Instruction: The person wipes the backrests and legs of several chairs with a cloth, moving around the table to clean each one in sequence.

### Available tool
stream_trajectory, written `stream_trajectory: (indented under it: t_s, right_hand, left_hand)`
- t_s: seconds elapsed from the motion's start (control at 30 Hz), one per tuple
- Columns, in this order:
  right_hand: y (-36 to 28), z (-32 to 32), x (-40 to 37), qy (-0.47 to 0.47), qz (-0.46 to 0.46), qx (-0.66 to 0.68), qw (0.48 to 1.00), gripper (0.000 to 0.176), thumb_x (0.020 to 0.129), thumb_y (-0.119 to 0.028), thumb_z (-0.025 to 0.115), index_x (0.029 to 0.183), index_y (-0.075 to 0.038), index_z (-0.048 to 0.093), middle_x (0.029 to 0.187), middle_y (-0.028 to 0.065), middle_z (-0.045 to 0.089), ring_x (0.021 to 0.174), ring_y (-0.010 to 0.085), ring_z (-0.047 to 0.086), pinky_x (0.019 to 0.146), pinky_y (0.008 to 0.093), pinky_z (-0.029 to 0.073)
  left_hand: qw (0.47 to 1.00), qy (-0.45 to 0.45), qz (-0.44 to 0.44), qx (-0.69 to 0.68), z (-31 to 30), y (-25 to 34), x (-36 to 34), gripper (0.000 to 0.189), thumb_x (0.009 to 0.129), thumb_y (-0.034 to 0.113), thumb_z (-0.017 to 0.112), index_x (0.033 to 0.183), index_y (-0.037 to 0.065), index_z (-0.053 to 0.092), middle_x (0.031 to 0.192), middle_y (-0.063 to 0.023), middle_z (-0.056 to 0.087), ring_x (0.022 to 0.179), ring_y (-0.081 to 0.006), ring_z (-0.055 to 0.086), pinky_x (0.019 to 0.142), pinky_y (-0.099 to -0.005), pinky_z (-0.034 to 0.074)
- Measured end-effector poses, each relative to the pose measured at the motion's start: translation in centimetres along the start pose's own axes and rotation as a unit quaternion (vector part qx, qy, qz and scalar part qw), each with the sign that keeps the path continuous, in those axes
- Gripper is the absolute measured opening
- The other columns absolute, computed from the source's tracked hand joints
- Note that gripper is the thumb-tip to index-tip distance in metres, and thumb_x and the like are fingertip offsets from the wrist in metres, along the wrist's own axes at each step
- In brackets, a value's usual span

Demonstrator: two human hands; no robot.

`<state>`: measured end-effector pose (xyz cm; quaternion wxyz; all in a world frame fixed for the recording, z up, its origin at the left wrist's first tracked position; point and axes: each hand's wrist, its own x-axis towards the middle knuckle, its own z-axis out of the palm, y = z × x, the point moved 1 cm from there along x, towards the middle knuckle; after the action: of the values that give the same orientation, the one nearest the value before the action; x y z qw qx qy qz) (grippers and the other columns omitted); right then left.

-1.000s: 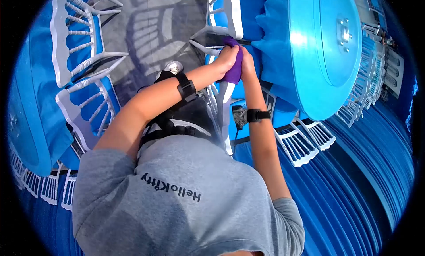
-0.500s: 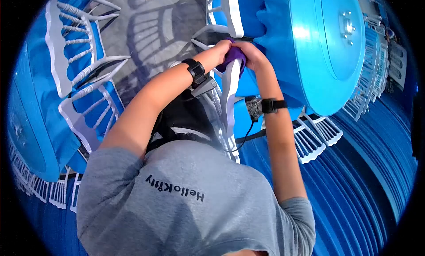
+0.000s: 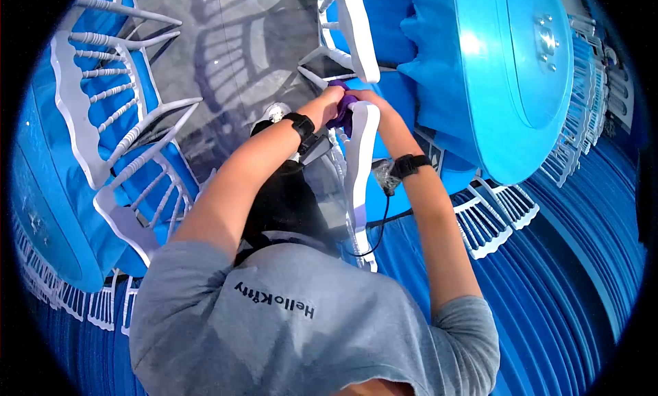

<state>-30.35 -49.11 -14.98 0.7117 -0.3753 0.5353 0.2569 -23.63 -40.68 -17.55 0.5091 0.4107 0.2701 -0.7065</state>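
A purple cloth point(image 3: 347, 116) is bunched at the far end of a white chair's top rail point(image 3: 361, 142). My left hand point(image 3: 330, 103) closes round the cloth on the rail's left side. From the right, my right hand point(image 3: 368, 99) reaches over the rail's end, and its fingers meet the cloth beside my left hand. Those fingertips are partly hidden. Below the rail, the chair's turned spindles point(image 3: 337, 159) show in part. A black strap with a device point(image 3: 306, 130) is on my left wrist; another strap point(image 3: 410, 165) with a cabled unit is on my right.
A second white chair point(image 3: 356, 33) stands just beyond, close to the rail. To the right is a round table with a glossy light-blue top point(image 3: 483, 88) and hanging cloth. More white chairs point(image 3: 75, 115) line the left side. Grey floor point(image 3: 226, 67) lies between them.
The cloth and both hands have shifted off the top of the rail toward its left side, uncovering the rail's end. The view has also moved slightly.
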Motion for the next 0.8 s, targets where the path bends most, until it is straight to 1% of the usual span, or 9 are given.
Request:
stream_trajectory:
  t_s: [0.03,0.07,0.2,0.3,0.37,0.47,0.67,0.73,0.8]
  right_hand:
    - [0.1,-0.1,-0.7,-0.033,0.004,0.036,0.999,0.020,0.083,-0.015,0.047,0.091,0.000,0.057,0.081,0.0099,0.061,0.069,0.0187,0.060,0.063,0.0335,0.049]
    - [-0.1,-0.7,-1.6,-0.036,0.002,0.036,0.999,0.020,0.083,-0.015,0.047,0.091,0.000,0.057,0.081,0.0099,0.061,0.069,0.0187,0.060,0.063,0.0335,0.049]
    - [-3.3,-0.3,-7.1,-0.045,-0.016,0.006,0.999,0.018,0.082,-0.007,0.049,0.092,0.006,0.056,0.084,0.0138,0.061,0.072,0.0195,0.060,0.066,0.0324,0.050]
    - [-3.3,-0.1,-6.6,-0.033,-0.002,0.005,0.999,0.018,0.079,-0.005,0.053,0.089,0.009,0.057,0.085,0.0153,0.061,0.071,0.0205,0.061,0.063,0.0333,0.050]
    - [-2.7,-0.8,-4.2,-0.021,-0.002,-0.034,0.999,0.019,0.078,-0.005,0.054,0.090,0.009,0.057,0.085,0.0156,0.061,0.069,0.0212,0.061,0.061,0.0339,0.050]
    - [-3.0,0.0,-2.7,0.033,0.041,-0.084,0.995,0.018,0.076,-0.002,0.057,0.092,0.006,0.054,0.080,0.0120,0.060,0.067,0.0197,0.060,0.059,0.0328,0.051]
    - [-2.6,-0.7,1.1,-0.009,0.056,-0.040,0.998,0.023,0.078,-0.013,0.061,0.095,0.002,0.058,0.086,0.0117,0.062,0.068,0.0189,0.060,0.062,0.0309,0.051]
    - [-2.4,-1.0,2.6,0.030,0.020,-0.170,0.985,0.022,0.081,-0.014,0.058,0.095,0.003,0.058,0.087,0.0102,0.062,0.070,0.0171,0.059,0.064,0.0283,0.051]
    - [-2.7,-1.1,3.4,0.046,0.009,-0.190,0.981,0.021,0.080,-0.015,0.058,0.093,0.002,0.058,0.085,0.0096,0.061,0.067,0.0167,0.059,0.061,0.0280,0.050]
  left_hand:
    - [1.000,-0.002,-0.024,-0.019,0.2,0.1,-0.6,0.020,0.082,0.010,0.034,0.087,0.002,0.052,0.079,-0.0149,0.058,0.068,-0.0258,0.060,0.062,-0.0413,0.050]
    - [0.988,-0.132,0.020,-0.072,-0.8,-0.4,-2.2,0.021,0.084,0.011,0.034,0.089,0.002,0.052,0.082,-0.0152,0.059,0.070,-0.0263,0.060,0.065,-0.0429,0.050]
    - [0.993,-0.081,-0.038,-0.075,0.8,-0.3,-2.8,0.021,0.087,0.015,0.037,0.091,0.001,0.052,0.084,-0.0147,0.060,0.073,-0.0263,0.060,0.068,-0.0417,0.050]
    - [0.988,-0.120,-0.051,-0.087,0.2,-0.9,-1.9,0.021,0.086,0.016,0.038,0.093,0.001,0.051,0.087,-0.0139,0.059,0.078,-0.0255,0.059,0.072,-0.0391,0.049]
    - [0.973,-0.215,0.037,-0.080,-1.9,-3.1,1.9,0.023,0.086,0.019,0.038,0.097,0.002,0.050,0.092,-0.0122,0.058,0.083,-0.0229,0.058,0.076,-0.0357,0.047]
    - [0.966,-0.220,0.138,-0.021,-1.9,-1.4,-3.9,0.025,0.086,0.021,0.039,0.100,0.002,0.049,0.097,-0.0112,0.056,0.086,-0.0201,0.057,0.077,-0.0318,0.045]
    - [0.991,-0.128,0.027,-0.039,-1.8,-0.2,-1.5,0.023,0.085,0.020,0.043,0.094,0.002,0.054,0.083,-0.0051,0.059,0.074,-0.0161,0.057,0.069,-0.0280,0.045]
    - [0.952,-0.205,0.198,0.117,-3.1,-0.9,-0.7,0.022,0.085,0.020,0.044,0.093,0.002,0.054,0.083,-0.0051,0.059,0.075,-0.0145,0.056,0.069,-0.0264,0.044]
    - [0.952,-0.189,0.218,0.099,-3.5,-1.1,0.5,0.022,0.081,0.016,0.047,0.096,0.001,0.055,0.086,-0.0063,0.059,0.080,-0.0152,0.056,0.073,-0.0268,0.044]
